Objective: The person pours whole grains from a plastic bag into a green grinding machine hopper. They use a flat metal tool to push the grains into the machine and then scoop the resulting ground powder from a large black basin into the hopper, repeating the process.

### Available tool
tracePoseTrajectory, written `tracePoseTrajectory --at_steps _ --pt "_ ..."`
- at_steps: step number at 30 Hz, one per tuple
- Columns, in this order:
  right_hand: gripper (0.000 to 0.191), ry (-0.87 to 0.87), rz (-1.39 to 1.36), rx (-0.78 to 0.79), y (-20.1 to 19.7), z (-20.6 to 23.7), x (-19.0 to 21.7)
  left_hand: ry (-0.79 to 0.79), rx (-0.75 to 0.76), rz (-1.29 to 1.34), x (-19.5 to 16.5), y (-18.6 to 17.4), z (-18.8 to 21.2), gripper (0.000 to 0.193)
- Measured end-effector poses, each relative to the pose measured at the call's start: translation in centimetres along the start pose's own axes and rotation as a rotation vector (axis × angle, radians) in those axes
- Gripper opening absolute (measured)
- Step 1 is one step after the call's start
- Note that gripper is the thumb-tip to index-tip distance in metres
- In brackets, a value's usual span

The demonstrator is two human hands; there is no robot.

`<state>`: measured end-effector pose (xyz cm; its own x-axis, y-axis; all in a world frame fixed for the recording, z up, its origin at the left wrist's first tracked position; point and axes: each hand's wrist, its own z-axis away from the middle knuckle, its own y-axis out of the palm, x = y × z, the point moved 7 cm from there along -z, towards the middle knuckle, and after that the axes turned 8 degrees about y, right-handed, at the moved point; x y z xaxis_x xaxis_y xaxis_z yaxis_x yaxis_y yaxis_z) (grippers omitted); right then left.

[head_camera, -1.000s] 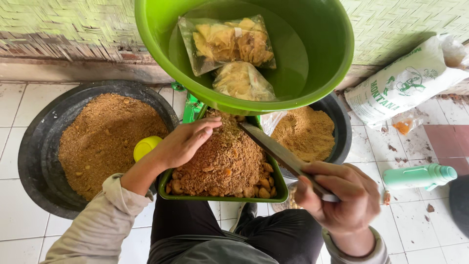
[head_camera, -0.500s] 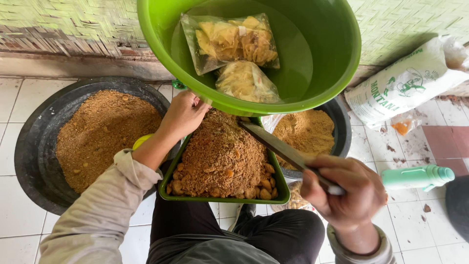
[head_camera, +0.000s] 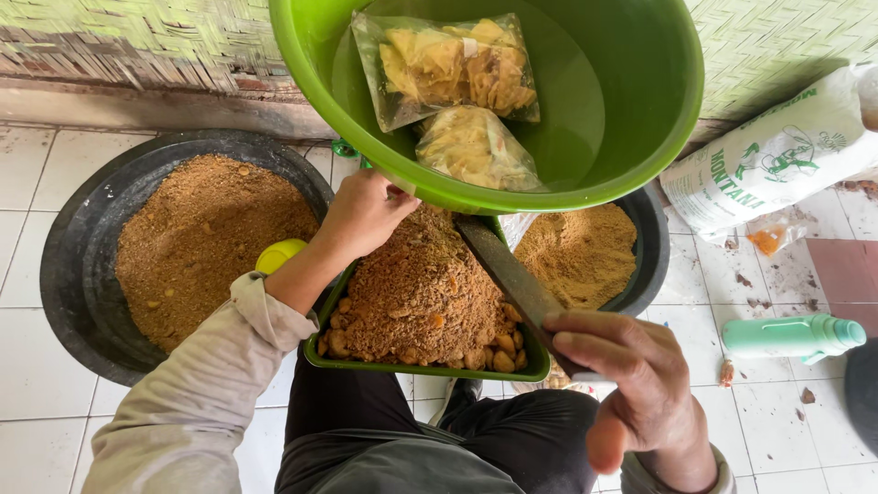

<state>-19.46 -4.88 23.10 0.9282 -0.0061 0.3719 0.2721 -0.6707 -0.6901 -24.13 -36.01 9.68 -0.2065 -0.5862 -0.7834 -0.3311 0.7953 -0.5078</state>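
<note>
On the person's lap, a green rectangular tray [head_camera: 421, 370] carries a heaped mound of brown crumbly mix [head_camera: 416, 288], with whole lumps showing along its near edge. The right hand [head_camera: 631, 384] is closed around the handle of a long dark blade [head_camera: 508, 265], whose flat lies across the right side of the mound. The left hand [head_camera: 366, 212] is curled at the tray's far left corner, touching the rim of the big green basin [head_camera: 640, 137]; what it pinches, if anything, I cannot tell. Judging by the lumps, the breaking-up looks partly done. Two sealed bags of yellow chips [head_camera: 457, 69] lie in the basin. A black tub [head_camera: 73, 247] to the left holds finer brown crumb, as does another at right [head_camera: 645, 265]. The floor [head_camera: 37, 430] is white tile, stained near a white sack [head_camera: 777, 155] and a mint-green bottle [head_camera: 791, 336]; a woven bamboo wall [head_camera: 119, 37] stands behind.
</note>
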Motion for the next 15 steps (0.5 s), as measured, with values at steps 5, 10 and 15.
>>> tracePoseTrajectory --at_steps 5,10,15 --pt "0.052 0.253 -0.083 -0.118 -0.1 -0.7 0.3 -0.009 -0.053 -0.069 0.5 0.0 0.0 0.017" --pt "0.025 0.328 -0.392 -0.306 -0.6 0.2 -5.7 0.133 -0.151 -0.093 -0.1 -0.1 -0.6 0.018" --pt "0.018 0.687 -0.145 -0.022 6.5 -1.5 -16.9 0.170 -0.195 -0.090 -0.4 -1.0 -1.0 0.005"
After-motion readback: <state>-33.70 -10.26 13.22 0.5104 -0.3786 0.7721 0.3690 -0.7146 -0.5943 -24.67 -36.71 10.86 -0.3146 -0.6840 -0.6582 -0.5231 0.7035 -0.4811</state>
